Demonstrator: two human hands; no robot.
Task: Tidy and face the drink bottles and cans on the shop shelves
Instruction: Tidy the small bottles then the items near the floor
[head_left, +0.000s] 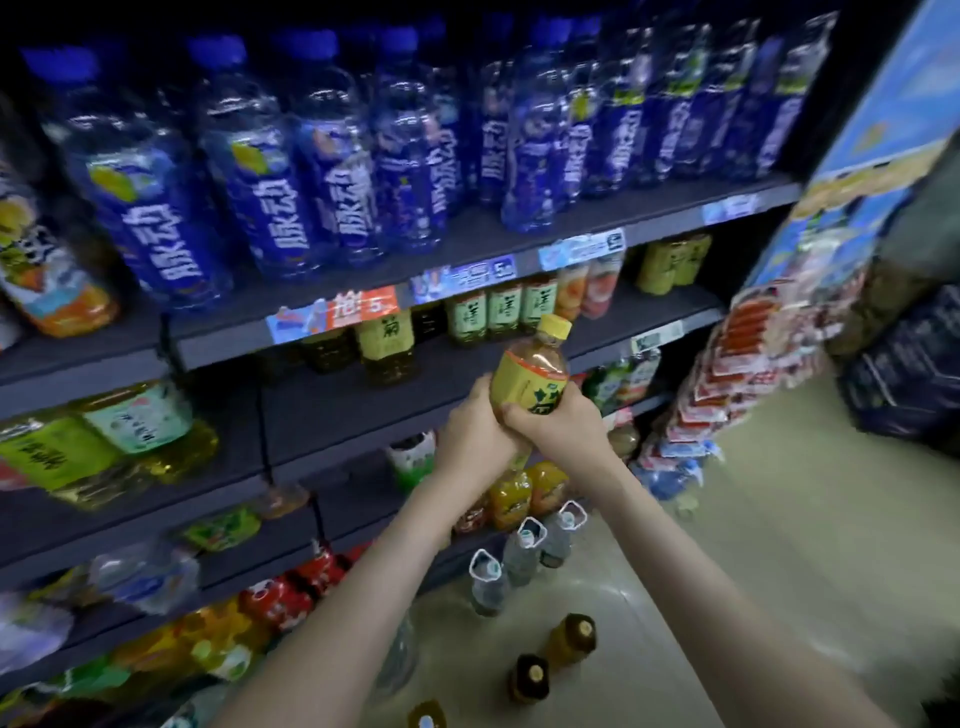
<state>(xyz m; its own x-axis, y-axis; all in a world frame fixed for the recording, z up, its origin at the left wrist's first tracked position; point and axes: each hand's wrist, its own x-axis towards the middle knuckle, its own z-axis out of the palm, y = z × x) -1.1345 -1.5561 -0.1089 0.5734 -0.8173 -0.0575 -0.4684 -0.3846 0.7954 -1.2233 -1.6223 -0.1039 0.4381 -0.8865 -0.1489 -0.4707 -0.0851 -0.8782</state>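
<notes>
Both of my hands hold one tea bottle (530, 371) with a yellow cap and yellow label, tilted slightly right, in front of the second shelf (332, 410). My left hand (475, 431) wraps the bottle's lower left side. My right hand (558, 421) grips its lower right, fingers over the label. The bottle's base is hidden by my hands. Behind it on that shelf stand a similar yellow-label bottle (387, 345) and several green-label tea bottles (493, 309).
Blue drink bottles (270, 171) fill the top shelf. On the floor stand three large water jugs (522, 558) and three dark tea bottles (569, 642). Stacked snack packs (727, 374) hang at the shelf's right end. Lower shelves hold mixed drinks.
</notes>
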